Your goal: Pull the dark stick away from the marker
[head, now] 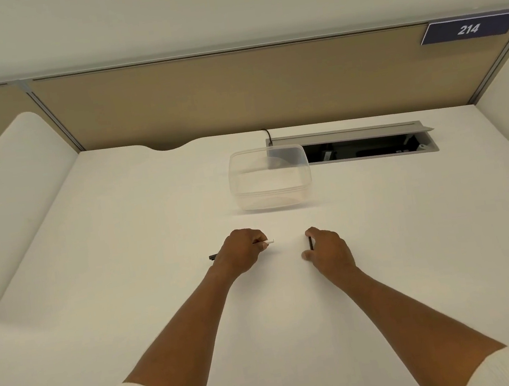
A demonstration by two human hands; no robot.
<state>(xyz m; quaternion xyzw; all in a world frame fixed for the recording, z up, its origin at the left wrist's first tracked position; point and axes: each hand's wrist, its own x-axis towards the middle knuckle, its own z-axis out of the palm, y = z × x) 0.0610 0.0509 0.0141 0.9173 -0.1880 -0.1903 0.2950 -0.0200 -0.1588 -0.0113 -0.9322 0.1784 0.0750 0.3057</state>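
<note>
Both hands are down on the white desk (128,274). Left hand (241,251) has its fingers curled round a pen (268,242), white tip poking out right, dark end sticking out left. Right hand (328,249) pinches a short black stick (310,243). Clear plastic container (270,179) sits just behind them.
</note>
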